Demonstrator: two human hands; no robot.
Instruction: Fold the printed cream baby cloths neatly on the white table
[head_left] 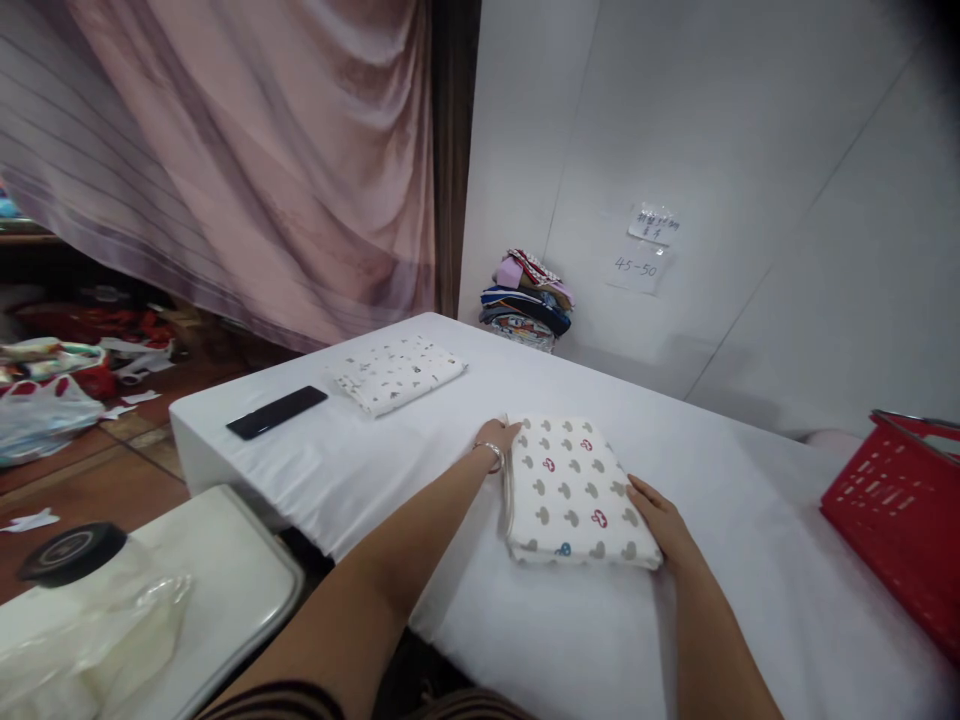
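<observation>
A folded white cloth printed with grey, red and blue mushroom shapes [566, 490] lies on the white-covered table [390, 480] in front of me. My left hand [499, 436], with a bracelet at the wrist, touches its upper left edge; some of its fingers are hidden by the cloth. Along the right edge rests my right hand [660, 518], its fingers at the cloth's side. Farther back to the left lies a second folded white cloth [401, 372] with small prints, which neither hand touches.
A black phone [277, 412] lies at the table's left. A red basket [892, 520] stands at the right edge. Stacked clothes [527, 300] sit behind the table by the wall. At the lower left, a white surface [232, 560] bears a black-lidded container and plastic.
</observation>
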